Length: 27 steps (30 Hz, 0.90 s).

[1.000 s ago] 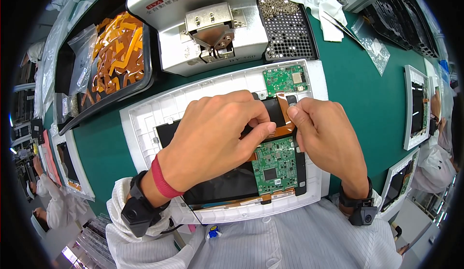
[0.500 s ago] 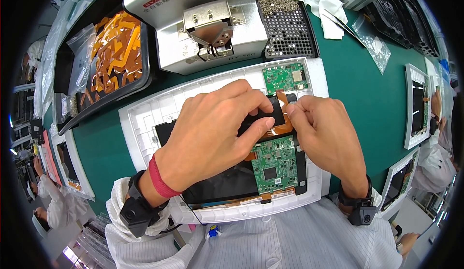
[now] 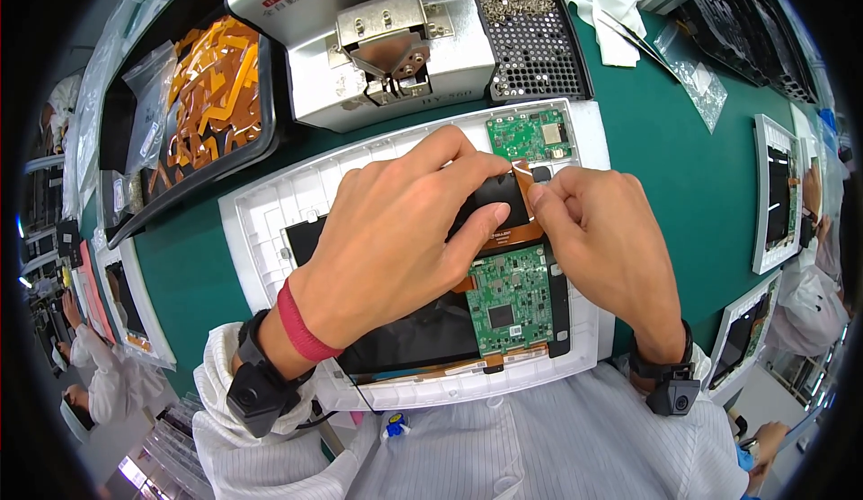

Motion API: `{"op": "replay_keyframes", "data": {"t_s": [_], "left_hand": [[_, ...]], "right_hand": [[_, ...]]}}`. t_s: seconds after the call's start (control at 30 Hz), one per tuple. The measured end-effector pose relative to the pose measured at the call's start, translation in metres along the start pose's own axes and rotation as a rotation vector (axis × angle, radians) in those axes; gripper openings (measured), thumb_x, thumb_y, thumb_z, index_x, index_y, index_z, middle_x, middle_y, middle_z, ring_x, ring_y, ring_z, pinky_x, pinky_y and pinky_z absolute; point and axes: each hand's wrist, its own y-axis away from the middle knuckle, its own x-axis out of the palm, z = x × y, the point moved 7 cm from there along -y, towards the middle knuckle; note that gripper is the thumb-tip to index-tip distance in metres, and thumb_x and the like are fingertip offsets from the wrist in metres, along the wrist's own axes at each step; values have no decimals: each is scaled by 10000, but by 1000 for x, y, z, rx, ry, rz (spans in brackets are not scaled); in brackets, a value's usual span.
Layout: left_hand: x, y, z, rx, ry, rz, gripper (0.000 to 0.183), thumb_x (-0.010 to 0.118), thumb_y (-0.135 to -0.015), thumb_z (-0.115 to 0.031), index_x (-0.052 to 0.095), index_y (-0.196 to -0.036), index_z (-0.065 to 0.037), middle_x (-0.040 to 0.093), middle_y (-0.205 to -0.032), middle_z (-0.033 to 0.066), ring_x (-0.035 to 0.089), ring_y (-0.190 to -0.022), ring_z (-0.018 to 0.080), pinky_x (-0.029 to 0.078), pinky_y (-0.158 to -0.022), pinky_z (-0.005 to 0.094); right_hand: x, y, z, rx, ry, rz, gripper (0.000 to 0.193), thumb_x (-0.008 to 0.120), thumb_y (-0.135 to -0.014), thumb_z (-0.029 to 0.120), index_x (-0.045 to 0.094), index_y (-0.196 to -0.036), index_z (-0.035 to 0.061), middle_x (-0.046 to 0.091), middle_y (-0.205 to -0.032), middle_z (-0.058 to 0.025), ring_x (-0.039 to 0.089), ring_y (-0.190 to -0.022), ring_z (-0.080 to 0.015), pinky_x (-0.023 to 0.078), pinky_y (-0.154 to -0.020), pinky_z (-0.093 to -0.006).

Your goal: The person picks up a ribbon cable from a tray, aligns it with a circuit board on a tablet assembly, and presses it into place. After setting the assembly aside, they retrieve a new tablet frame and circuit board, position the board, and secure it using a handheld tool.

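A white plastic housing lies in front of me with a black panel inside. Within it sit a large green circuit board and a smaller green board near the far edge. An orange-brown flex cable runs between the two boards. My left hand reaches over the panel, thumb and index finger apart, the index fingertip by the cable's far end. On the cable's right side, my right hand is closed, thumb and index pinching its edge. The curled fingers hide part of that grip.
A silver screw-feeding machine stands behind the housing, beside a black tray of small metal parts. At the left is a black bin of orange flex cables. Tweezers rest on a white cloth. Similar housings lie right.
My left index finger has moved away from the thumb toward the cable's far end, widening the gap between them. The cable appears to lie flatter. My right hand stays almost in place.
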Motion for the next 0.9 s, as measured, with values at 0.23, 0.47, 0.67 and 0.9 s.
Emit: {"op": "replay_keyframes", "data": {"t_s": [0.23, 0.47, 0.67, 0.9], "left_hand": [[0, -2, 0, 14, -8, -23, 273, 735, -874, -184, 697, -1112, -55, 643, -966, 89, 640, -717, 277, 518, -604, 345], [1, -2, 1, 14, -10, -25, 274, 734, -876, -182, 698, -1114, -53, 643, -967, 87, 636, -712, 276, 516, -608, 345], [0, -2, -1, 18, -31, -22, 295, 733, -872, -177, 703, -1145, -69, 638, -972, 85, 630, -699, 278, 499, -602, 361], [4, -3, -4, 27, -112, -13, 314, 702, -895, -207, 711, -1195, -112, 618, -982, 78, 615, -650, 274, 489, -594, 381]], "right_hand": [[1, -5, -4, 9, -27, 20, 316, 630, -943, 173, 641, -749, -76, 543, -530, -110, 477, -468, -139, 372, -483, -352], [2, -5, -5, -5, -4, 10, 314, 634, -944, 173, 641, -747, -71, 560, -538, -106, 492, -474, -137, 376, -484, -344], [3, -5, -5, -8, -25, 14, 303, 624, -959, 163, 650, -783, -82, 578, -552, -104, 496, -490, -118, 372, -486, -331], [3, -5, -5, -31, -34, 4, 291, 614, -969, 146, 654, -804, -90, 586, -560, -106, 493, -494, -110, 364, -485, -327]]}}
